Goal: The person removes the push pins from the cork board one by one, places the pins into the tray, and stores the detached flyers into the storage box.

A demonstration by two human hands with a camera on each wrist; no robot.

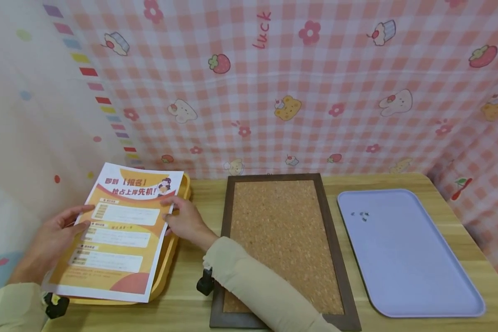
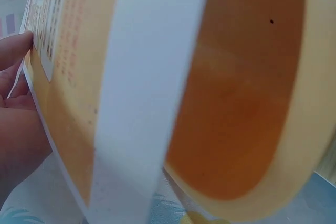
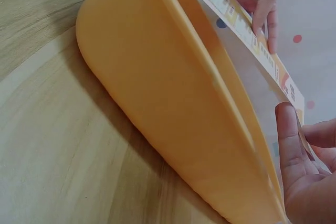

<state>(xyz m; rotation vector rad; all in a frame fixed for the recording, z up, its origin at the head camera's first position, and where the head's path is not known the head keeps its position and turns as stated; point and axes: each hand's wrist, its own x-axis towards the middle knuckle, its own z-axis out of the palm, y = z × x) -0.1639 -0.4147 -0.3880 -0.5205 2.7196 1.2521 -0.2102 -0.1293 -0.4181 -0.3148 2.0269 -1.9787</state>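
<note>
A printed orange-and-white flyer (image 1: 120, 216) with Chinese text is held above a deep yellow plastic basin (image 1: 168, 269), covering most of its opening. My left hand (image 1: 51, 242) pinches the flyer's left edge between thumb and fingers. On the opposite edge, toward the top, my right hand (image 1: 186, 221) pinches the sheet, thumb and fingers on either side. The right wrist view shows the paper raised over the rim of the basin (image 3: 152, 61). Bare orange-brown basin interior (image 2: 241, 119) shows beside the flyer in the left wrist view.
A brown-framed cork board (image 1: 280, 240) lies mid-table, my right forearm (image 1: 265, 288) crossing its lower part. To its right is a lavender tray (image 1: 411, 258) with several small silvery pieces (image 1: 364, 215) near its upper left. A pink checked cloth (image 1: 249, 92) hangs behind the wooden table.
</note>
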